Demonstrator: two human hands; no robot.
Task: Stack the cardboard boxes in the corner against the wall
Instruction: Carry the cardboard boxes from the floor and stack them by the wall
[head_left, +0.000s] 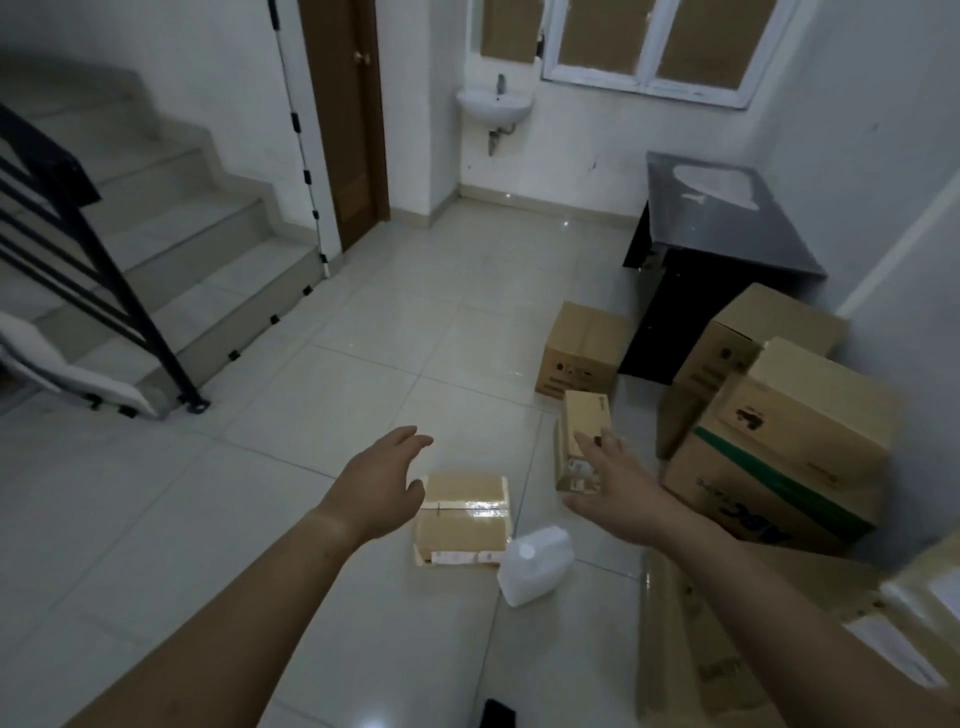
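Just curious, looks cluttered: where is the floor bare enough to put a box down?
Bare tiles run from the stairs to the sink wall. Crowded: the right wall's stacked boxes, the taped box and jug.

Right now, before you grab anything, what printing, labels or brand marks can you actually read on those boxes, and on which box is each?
"ABC", upside down and cut off: large cardboard box with the green stripe.
Shipping labels, too blurred to read: flat taped cardboard box and small upright cardboard box.
Dark printed symbols, unreadable: medium cardboard box by the black table and the box stacked on the striped one.
Smeared dark print, unreadable: near cardboard box at lower right.
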